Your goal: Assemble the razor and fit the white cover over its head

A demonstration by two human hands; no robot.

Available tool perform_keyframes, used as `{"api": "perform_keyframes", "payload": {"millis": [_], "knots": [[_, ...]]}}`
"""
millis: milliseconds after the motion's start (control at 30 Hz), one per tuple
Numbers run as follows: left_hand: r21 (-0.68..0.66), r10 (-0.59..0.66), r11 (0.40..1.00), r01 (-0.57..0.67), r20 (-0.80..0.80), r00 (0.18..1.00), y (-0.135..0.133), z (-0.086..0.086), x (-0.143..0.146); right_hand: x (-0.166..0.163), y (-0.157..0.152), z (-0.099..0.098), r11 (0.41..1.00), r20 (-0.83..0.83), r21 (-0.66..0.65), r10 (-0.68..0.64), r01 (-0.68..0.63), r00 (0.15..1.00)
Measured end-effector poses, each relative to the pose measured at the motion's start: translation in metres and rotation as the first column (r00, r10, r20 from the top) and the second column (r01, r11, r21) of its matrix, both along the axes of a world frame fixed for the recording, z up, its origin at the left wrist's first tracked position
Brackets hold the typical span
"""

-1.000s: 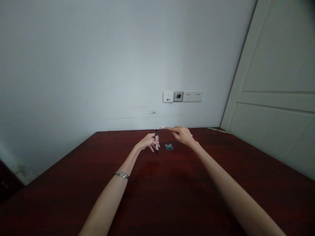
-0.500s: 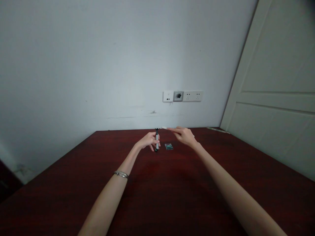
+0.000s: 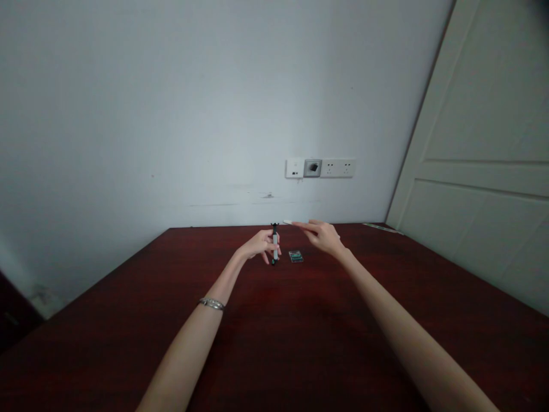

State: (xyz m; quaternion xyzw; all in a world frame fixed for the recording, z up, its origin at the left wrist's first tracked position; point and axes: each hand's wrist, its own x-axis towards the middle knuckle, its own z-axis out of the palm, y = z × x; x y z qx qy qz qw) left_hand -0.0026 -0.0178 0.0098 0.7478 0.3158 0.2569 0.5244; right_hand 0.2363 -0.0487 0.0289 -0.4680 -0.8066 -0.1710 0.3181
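Observation:
Upright in my left hand [image 3: 259, 246] is a razor [image 3: 275, 246] with a pale grey handle and a dark T-shaped head on top. My fingers are wrapped round its handle, and its lower end is dark with a touch of green. My right hand [image 3: 322, 236] pinches a small white flat piece [image 3: 287, 222] that points left towards the razor head, with a narrow gap between them. What the white piece is made of is too small to tell. Between my hands, a small clear case [image 3: 295, 256] with green contents lies on the table.
The dark red wooden table [image 3: 266, 343] reaches back to a white wall [image 3: 214, 114]. Sockets and a switch plate [image 3: 321, 168] are on the wall. A pale panelled door [image 3: 484, 171] stands at the right, and a thin flat strip [image 3: 383, 228] lies at the far right table edge.
The whole view has shifted slightly. My left hand still holds the razor and my right hand the white piece, with hardly any movement between them.

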Motion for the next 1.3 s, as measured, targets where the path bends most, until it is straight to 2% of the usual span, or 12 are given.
{"api": "perform_keyframes", "payload": {"millis": [267, 467, 567, 700, 833, 933, 1133, 1300], "knots": [[0.009, -0.030, 1.000, 0.030, -0.022, 0.999, -0.002, -0.002, 0.005, -0.022, -0.009, 0.008, 0.992, 0.008, -0.001, 0.127, -0.127, 0.992], [0.006, -0.043, 0.999, 0.043, 0.038, 0.998, -0.001, 0.005, -0.003, 0.006, -0.004, -0.006, 0.997, -0.142, 0.006, 0.081, -0.081, 0.987], [0.004, -0.043, 0.999, 0.043, 0.030, 0.999, 0.001, 0.002, -0.003, 0.014, -0.002, -0.012, 0.994, -0.270, 0.012, 0.110, -0.111, 0.956], [0.031, -0.010, 0.999, 0.010, 0.006, 1.000, 0.007, -0.007, 0.001, 0.006, -0.002, -0.011, 0.978, -0.382, 0.041, 0.205, -0.206, 0.901], [0.109, 0.019, 0.994, -0.028, 0.085, 0.996, 0.013, -0.013, 0.006, -0.005, -0.004, -0.008, 0.959, -0.419, 0.055, 0.276, -0.279, 0.865], [0.129, 0.064, 0.988, -0.083, 0.146, 0.987, 0.013, -0.015, 0.008, -0.010, -0.006, -0.007, 0.950, -0.455, 0.063, 0.301, -0.307, 0.838], [0.082, 0.136, 0.985, -0.152, 0.171, 0.976, 0.008, -0.013, 0.009, -0.013, -0.008, -0.005, 0.932, -0.514, 0.058, 0.336, -0.359, 0.789], [0.189, 0.127, 0.968, -0.163, 0.187, 0.974, 0.013, -0.017, 0.011, -0.013, -0.007, -0.002, 0.930, -0.516, 0.051, 0.337, -0.365, 0.788]]}}
